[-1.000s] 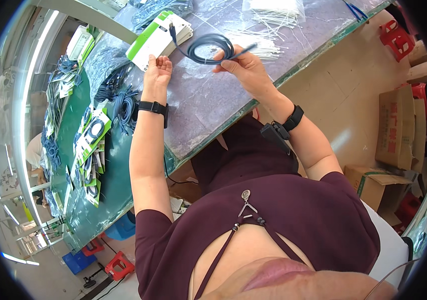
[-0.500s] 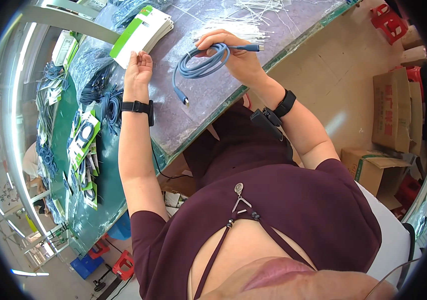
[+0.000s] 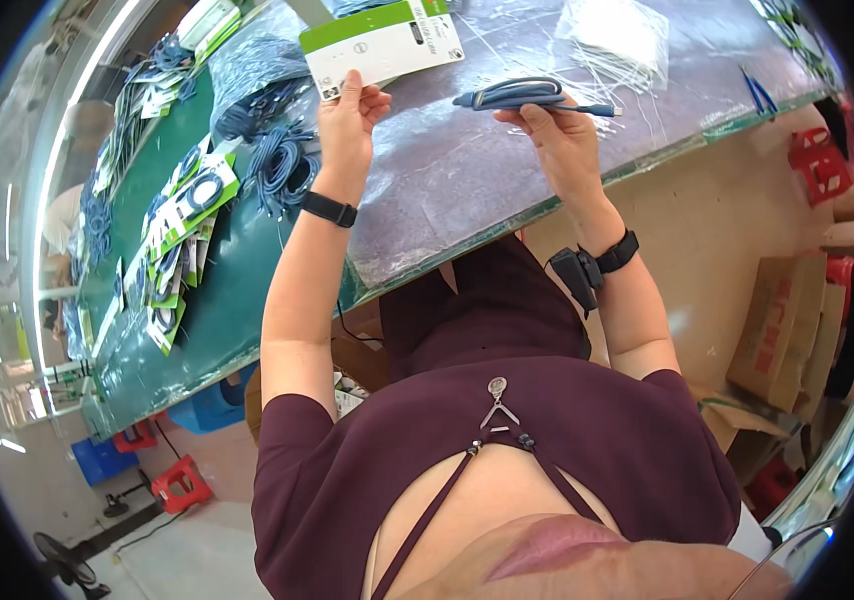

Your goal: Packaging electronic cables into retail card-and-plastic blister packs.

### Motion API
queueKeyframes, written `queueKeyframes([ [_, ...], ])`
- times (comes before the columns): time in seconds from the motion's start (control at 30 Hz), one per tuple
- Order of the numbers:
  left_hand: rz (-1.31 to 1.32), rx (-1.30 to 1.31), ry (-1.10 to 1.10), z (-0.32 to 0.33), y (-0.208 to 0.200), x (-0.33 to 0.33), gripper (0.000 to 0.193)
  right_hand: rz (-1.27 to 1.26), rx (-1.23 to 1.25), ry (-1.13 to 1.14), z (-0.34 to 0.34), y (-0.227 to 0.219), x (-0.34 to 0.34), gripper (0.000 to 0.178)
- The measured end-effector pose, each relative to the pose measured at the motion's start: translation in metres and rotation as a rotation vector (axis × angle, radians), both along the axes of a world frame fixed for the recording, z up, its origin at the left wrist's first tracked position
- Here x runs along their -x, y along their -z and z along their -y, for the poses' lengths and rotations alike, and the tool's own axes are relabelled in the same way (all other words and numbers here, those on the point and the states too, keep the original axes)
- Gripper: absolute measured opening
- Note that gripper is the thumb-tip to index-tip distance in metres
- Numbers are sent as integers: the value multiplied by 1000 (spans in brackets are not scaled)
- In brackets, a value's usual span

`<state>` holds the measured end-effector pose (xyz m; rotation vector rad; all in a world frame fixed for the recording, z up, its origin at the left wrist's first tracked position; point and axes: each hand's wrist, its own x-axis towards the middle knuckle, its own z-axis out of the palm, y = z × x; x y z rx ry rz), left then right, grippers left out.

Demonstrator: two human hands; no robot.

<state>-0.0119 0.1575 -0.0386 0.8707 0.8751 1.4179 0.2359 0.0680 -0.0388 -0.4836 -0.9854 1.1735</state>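
Observation:
My left hand [image 3: 351,125] is closed on a white and green packaging card [image 3: 382,52], with the thumb over its lower left corner. Another card edge shows just beneath it. In my right hand [image 3: 565,140] is a coiled blue cable [image 3: 517,94], pinched between thumb and fingers and seen nearly edge-on. One cable plug [image 3: 602,111] sticks out to the right of that hand. Both hands are above the grey table top [image 3: 447,195], with the cable to the right of the card.
White cable ties [image 3: 597,75] lie at the back, partly under a clear bag [image 3: 647,35]. Blue pliers or cutters [image 3: 757,90] rest at the far right. Left are bundled blue cables [image 3: 282,170] and carded cables [image 3: 187,210]. Red stools [image 3: 819,165] and cartons [image 3: 777,320] stand right.
My left hand has taken hold of the card and tilts it toward me. The right hand has turned the coiled cable from face-on to edge-on. The whole view has shifted.

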Motion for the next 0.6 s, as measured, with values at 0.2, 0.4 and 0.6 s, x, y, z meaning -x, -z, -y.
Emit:
queueKeyframes([
  [0.2,-21,-186,-17,24,-3,-7,22,585,50,90,-9,-25,-12,15],
  [0.4,-63,-114,157,50,-9,-8,23,699,-39,142,-25,-74,-16,12],
  [0.6,-137,-132,142,65,-5,-4,23,1022,-267,321,-25,-120,-8,26],
])
